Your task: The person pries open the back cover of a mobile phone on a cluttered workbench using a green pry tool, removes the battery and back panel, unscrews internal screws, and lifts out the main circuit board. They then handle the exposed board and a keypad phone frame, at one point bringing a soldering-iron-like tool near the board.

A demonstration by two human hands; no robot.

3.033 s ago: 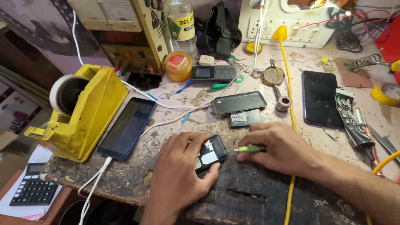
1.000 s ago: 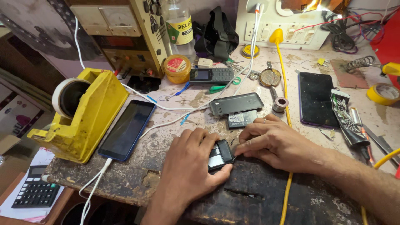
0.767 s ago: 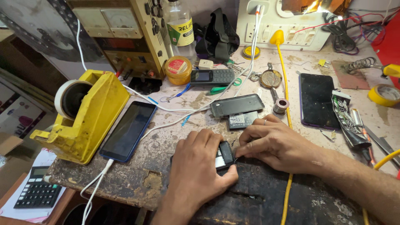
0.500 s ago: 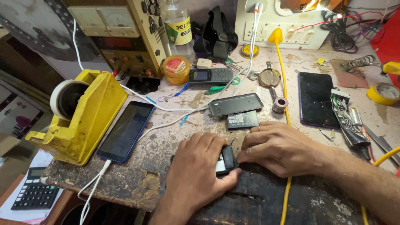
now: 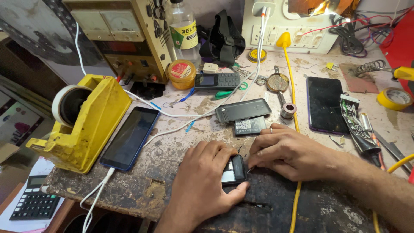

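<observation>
My left hand (image 5: 202, 181) grips a small black phone (image 5: 233, 170) lying back-up and opened on the dark front part of the workbench. My right hand (image 5: 289, 151) rests just right of it, fingers closed around a thin tool. Only the tool's metal tip (image 5: 251, 169) shows, and it touches the phone's right edge. Just behind my hands lie the phone's dark back cover (image 5: 243, 110) and a flat battery (image 5: 249, 126).
A yellow tape dispenser (image 5: 86, 125) and a charging blue smartphone (image 5: 130, 138) lie at left. At the back are a keypad phone (image 5: 217, 80), an orange jar (image 5: 181, 74) and a power supply (image 5: 125, 39). A black smartphone (image 5: 325, 105) and a yellow tape roll (image 5: 394, 98) lie at right. A yellow cable (image 5: 295, 203) runs under my right wrist.
My left hand has turned the small phone and closed further around it. My right hand moved in from the right, and the tool's green handle is now hidden under its fingers.
</observation>
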